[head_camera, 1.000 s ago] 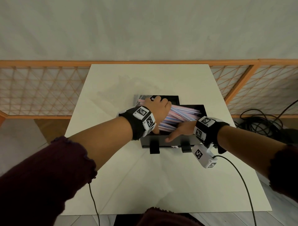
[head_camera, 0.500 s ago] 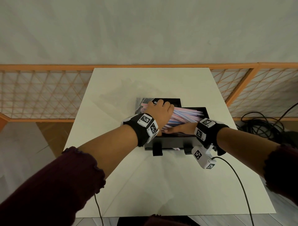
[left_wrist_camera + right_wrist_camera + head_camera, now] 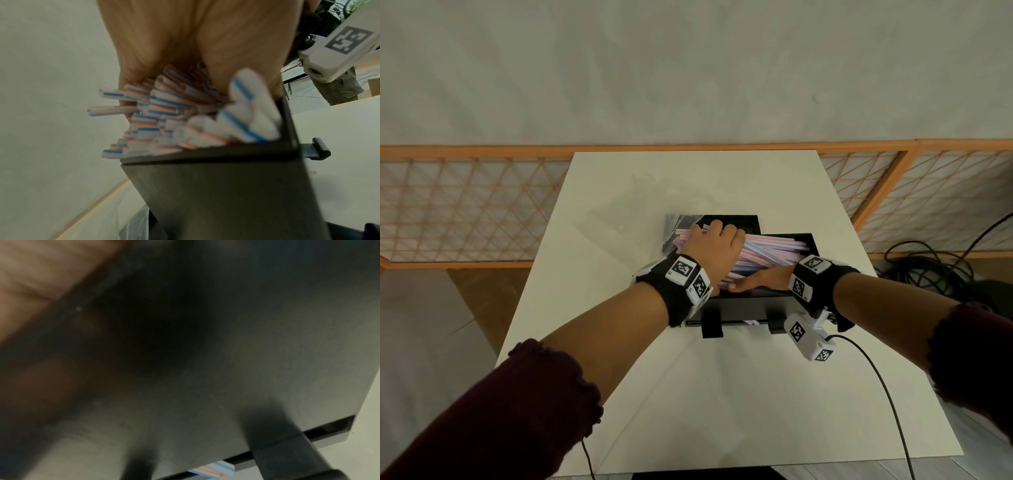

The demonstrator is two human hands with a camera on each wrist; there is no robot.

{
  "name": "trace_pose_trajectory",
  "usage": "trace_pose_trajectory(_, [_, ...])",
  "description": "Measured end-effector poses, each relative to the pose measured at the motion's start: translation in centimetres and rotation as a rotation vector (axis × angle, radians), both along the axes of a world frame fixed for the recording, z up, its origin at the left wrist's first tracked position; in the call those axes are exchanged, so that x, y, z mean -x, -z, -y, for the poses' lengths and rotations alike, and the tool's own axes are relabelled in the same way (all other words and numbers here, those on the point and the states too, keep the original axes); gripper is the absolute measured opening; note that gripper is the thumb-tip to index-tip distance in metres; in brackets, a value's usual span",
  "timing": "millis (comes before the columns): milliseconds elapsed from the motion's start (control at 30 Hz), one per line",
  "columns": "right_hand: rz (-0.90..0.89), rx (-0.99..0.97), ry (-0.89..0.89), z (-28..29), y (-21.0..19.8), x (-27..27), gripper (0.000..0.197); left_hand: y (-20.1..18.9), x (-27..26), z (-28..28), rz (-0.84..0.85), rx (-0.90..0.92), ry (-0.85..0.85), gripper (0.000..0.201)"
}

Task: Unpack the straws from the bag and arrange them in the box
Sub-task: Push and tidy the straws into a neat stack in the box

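The right hand [image 3: 763, 281] lies flat along the near rim of the box [image 3: 739, 301], fingers straight and pointing left; this grip is released, only resting on the edge and against the nearest straws [image 3: 774, 251]. In the right wrist view the dark front wall of the box [image 3: 246, 353] fills the picture, with the hand [image 3: 30, 280] a blur at the upper left and a few striped straw ends [image 3: 213, 470] showing through a slot under the wall.

Just left of that hand, the left hand [image 3: 714, 250] sits on top of the straws with fingers curled over the bundle, a grasping grip on them. The left wrist view shows the straws [image 3: 164, 116] fanned out below the palm [image 3: 195, 40], their ends jutting over the left edge of the box [image 3: 226, 186]; how tightly they are held cannot be told.

The pink, blue and white straws lie slanted inside the box, reaching right from the left grip toward the far right corner.

Beyond the left grip lies a crumpled clear bag [image 3: 681, 222] on the bench [image 3: 722, 394], touching the box's far left side.
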State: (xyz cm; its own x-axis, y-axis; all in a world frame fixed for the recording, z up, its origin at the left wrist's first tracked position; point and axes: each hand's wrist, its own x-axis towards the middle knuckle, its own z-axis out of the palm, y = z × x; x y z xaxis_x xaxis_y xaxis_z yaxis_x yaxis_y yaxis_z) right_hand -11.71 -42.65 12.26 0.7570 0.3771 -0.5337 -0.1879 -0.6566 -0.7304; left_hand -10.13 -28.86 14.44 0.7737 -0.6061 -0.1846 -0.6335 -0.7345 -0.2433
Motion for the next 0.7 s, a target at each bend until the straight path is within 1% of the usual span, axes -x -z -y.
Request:
trace_pose_trajectory(33, [0.0, 0.021, 0.006, 0.0, 0.0, 0.0, 0.079, 0.1, 0.0, 0.0, 0.0, -0.003, -0.001, 0.073])
trace_pose_trajectory(67, [-0.002, 0.028, 0.015, -0.1, 0.1, -0.1, 0.088, 0.2, -0.1, 0.0, 0.001, -0.002, -0.004, 0.072])
trace_pose_trajectory(100, [-0.016, 0.042, 0.022, 0.0, 0.6, -0.3, 0.101, 0.3, -0.1, 0.0, 0.001, 0.001, -0.005, 0.072])
trace_pose_trajectory(133, [-0.028, 0.045, 0.031, 0.0, 0.8, -0.5, 0.107, 0.3, -0.1, 0.0, 0.002, 0.007, -0.001, 0.072])
trace_pose_trajectory(167, [-0.024, 0.035, 0.043, 0.0, 0.9, -0.6, 0.098, 0.3, -0.1, 0.0, 0.001, 0.009, 0.0, 0.072])
trace_pose_trajectory(233, [-0.025, 0.0, 0.05, -0.2, 0.7, -0.4, 0.065, 0.4, -0.1, 0.0, 0.002, 0.016, -0.004, 0.069])
trace_pose_trajectory(267, [-0.021, -0.012, 0.059, -0.3, 0.4, -0.3, 0.059, 0.4, -0.1, 0.0, 0.005, 0.024, -0.005, 0.068])
trace_pose_trajectory(300, [-0.017, -0.008, 0.06, -0.2, 0.6, -0.3, 0.061, 0.5, -0.1, 0.0, 0.006, 0.029, -0.006, 0.067])
trace_pose_trajectory(400, [-0.013, 0.005, 0.03, 0.0, 0.8, -0.3, 0.078, 0.7, -0.2, 0.1, 0.01, 0.033, -0.011, 0.068])
trace_pose_trajectory(467, [-0.028, 0.024, 0.036, 0.1, 0.8, -0.5, 0.085, 0.8, -0.2, 0.1, 0.011, 0.028, -0.011, 0.073])
trace_pose_trajectory(567, [-0.018, 0.021, 0.05, 0.0, 0.6, -0.4, 0.078, 1.0, -0.3, 0.1, 0.016, 0.001, -0.01, 0.091])
trace_pose_trajectory(633, [-0.041, 0.011, 0.053, 0.4, 0.8, -0.7, 0.066, 1.1, -0.4, 0.0, 0.028, -0.007, -0.005, 0.098])
trace_pose_trajectory(700, [-0.078, 0.006, 0.039, 0.3, 0.3, -0.5, 0.052, 1.3, -0.4, 0.0, 0.034, -0.006, -0.004, 0.101])
